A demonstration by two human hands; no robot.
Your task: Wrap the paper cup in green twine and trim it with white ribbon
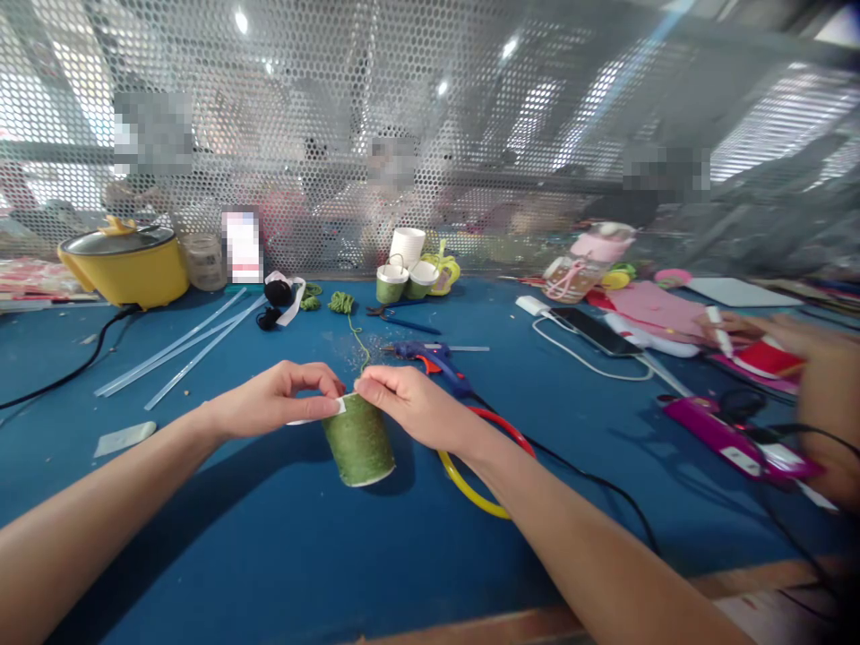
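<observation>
A paper cup wrapped in green yarn (361, 443) tilts above the blue table between my two hands. My left hand (286, 399) is closed at its upper rim, thumb and fingers pinching a white strip (340, 406) that lies against the cup's edge. With closed fingers my right hand (407, 403) grips the other side of the same rim. A strand of green yarn leads from beside my right fingertips back to a small yarn bundle (341, 303). Just beyond my right hand lies a blue glue gun (436, 354) with an orange trigger.
Clear glue sticks (194, 345) and a yellow electric pot (138, 269) are at left. Pliers (403, 320) and small green-wrapped cups (391, 283) stand behind. A red and yellow hoop (470, 488) lies near my right forearm. At right are a purple power strip (735, 439) and another person's hand (772, 345).
</observation>
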